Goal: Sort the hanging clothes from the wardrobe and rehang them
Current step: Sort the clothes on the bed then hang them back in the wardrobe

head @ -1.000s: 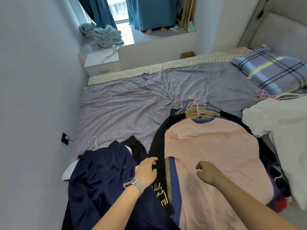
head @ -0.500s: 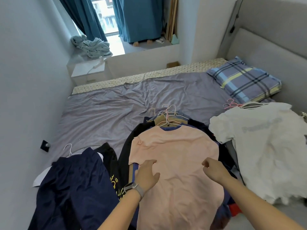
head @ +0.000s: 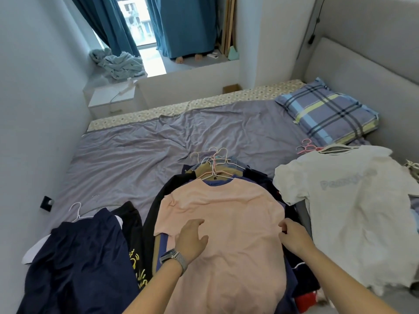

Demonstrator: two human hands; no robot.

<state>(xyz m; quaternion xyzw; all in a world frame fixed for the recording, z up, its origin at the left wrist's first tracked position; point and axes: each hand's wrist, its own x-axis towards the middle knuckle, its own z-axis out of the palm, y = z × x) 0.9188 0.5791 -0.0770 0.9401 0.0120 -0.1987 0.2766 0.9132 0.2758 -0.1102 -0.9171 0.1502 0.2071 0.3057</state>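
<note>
A bed [head: 158,150] with a wrinkled grey-purple sheet fills the middle of the frame, running from the lower left up to a grey padded headboard [head: 362,64] at the upper right. On its near half lie three heaps of clothes. In the lower centre, a stack of garments on hangers is topped by a peach T-shirt [head: 226,223], spread flat with its collar toward the top of the frame. At the right lies a white T-shirt [head: 351,211] with pale lettering, touching the stack's edge. At the lower left lies a dark navy garment [head: 79,257], with a black piece showing yellow print [head: 138,266] between it and the stack. A plaid pillow [head: 328,112] sits at the upper right against the headboard. Blue curtains [head: 176,23] hang at the top centre, with a crumpled pale blue cloth [head: 118,62] on the ledge below them.

A cluster of wire hangers [head: 215,164] fans out above the peach collar; pink hangers [head: 307,147] poke out above the white shirt, and one white hanger [head: 77,211] above the navy garment.

The left hand [head: 192,240], with a watch [head: 172,260] on the wrist, rests on the peach shirt's left part, fingers relaxed and spread. The right hand [head: 292,236] sits at the shirt's right edge with fingers curled; whether it pinches the fabric I cannot tell.
</note>
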